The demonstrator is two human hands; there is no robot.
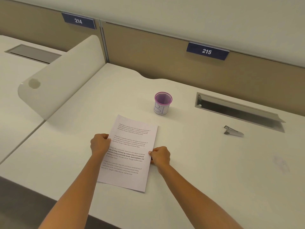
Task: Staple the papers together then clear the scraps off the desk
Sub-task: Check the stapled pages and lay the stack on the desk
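I hold the printed papers [130, 151] at the centre of the frame, flat on the white worktop [206, 171]. My left hand [99, 143] is curled, pinching the sheets' left edge, and my right hand [160, 156] is curled, pinching the right edge a little lower. The top page carries four short paragraphs; the third, partly in bold, reads "Village life is a peaceful, close-knit, and nature-connected way of living. Defined by a slower pace, it is centered around strong community bonds, local traditions". The other paragraphs open with the same words, as far as I can read them.

Just above the papers stands a purple mesh cup [163, 103] wrapped in a white label with hand-drawn letters, "B" and perhaps "I". The grey stapler [233, 131] lies well apart at the right of the frame, below a recessed cable tray [237, 109]. On the tan partition, blue plates read "214" [78, 21] at upper left and "215" [207, 51] at upper right.
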